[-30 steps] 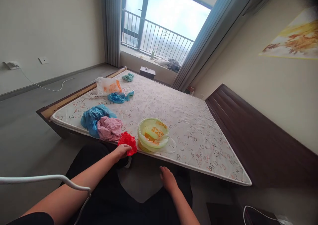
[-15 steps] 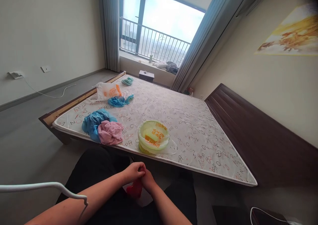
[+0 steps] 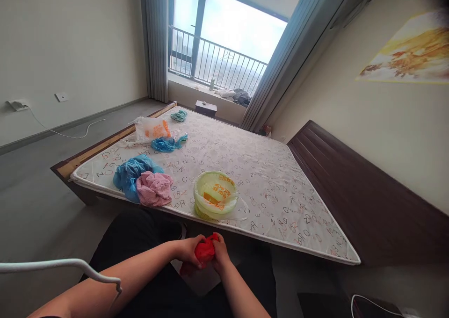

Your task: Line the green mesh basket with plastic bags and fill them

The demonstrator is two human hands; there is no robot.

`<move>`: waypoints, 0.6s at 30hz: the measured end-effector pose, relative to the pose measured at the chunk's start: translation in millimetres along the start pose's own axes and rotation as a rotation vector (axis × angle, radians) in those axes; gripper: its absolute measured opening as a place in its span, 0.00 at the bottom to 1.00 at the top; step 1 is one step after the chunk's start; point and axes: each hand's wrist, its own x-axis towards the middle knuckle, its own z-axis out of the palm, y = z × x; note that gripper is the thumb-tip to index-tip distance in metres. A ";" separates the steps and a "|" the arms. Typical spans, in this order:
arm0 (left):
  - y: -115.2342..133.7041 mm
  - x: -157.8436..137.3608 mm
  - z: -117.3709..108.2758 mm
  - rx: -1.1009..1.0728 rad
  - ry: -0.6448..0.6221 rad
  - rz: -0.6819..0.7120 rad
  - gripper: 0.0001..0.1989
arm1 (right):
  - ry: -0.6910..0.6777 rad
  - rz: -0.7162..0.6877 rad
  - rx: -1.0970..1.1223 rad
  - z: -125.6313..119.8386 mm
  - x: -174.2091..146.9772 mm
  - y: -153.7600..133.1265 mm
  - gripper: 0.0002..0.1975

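A crumpled red plastic bag (image 3: pixel 204 251) is bunched up between my two hands, over my lap. My left hand (image 3: pixel 190 251) grips its left side, fingers curled round it. On the other side my right hand (image 3: pixel 220 254) pinches the upper right part of the bag. Just beyond my hands, at the edge of the mattress (image 3: pixel 266 187), stands a yellow-green basket (image 3: pixel 201 208) lined with a clear bag with orange print. Left of the basket lie a pink towel (image 3: pixel 154 189) and a crumpled blue plastic bag (image 3: pixel 128 175), touching each other.
Farther along the mattress are a second blue plastic bag (image 3: pixel 166 144), a white bag with orange print (image 3: pixel 147 128) and a teal coil (image 3: pixel 179 116). The dark headboard (image 3: pixel 351 177) rises at right. A white cable (image 3: pixel 63 266) crosses the near left.
My hands, pressed together before, have moved apart a little. The red plastic bag, which hung mostly below them, now shows bunched between them. The view has shifted slightly.
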 end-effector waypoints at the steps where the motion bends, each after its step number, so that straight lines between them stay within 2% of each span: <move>1: -0.4 2.0 -1.0 0.026 0.041 0.003 0.42 | -0.004 -0.014 -0.007 -1.2 1.1 -1.3 0.27; 3: -3.7 8.3 -4.1 0.050 0.161 -0.025 0.31 | -0.043 -0.139 -0.081 -2.8 1.0 -6.1 0.31; 5: -9.2 15.4 -8.5 0.022 0.304 -0.062 0.24 | -0.140 -0.333 -0.202 -2.4 -4.0 -12.4 0.31; 8: -18.3 22.8 -13.9 -0.072 0.414 -0.082 0.19 | -0.324 -0.501 -0.386 2.5 -19.5 -21.4 0.35; 12: -27.3 27.6 -11.2 -0.313 0.332 -0.014 0.21 | -0.443 -0.532 -0.492 11.7 -38.9 -27.5 0.46; 15: -29.0 30.8 -7.6 -0.504 0.247 0.053 0.27 | -0.445 -0.546 -0.469 14.1 -40.9 -27.2 0.38; 18: -24.6 30.7 -9.0 -0.540 0.157 0.054 0.35 | -0.334 -0.454 -0.437 10.0 -33.0 -27.4 0.31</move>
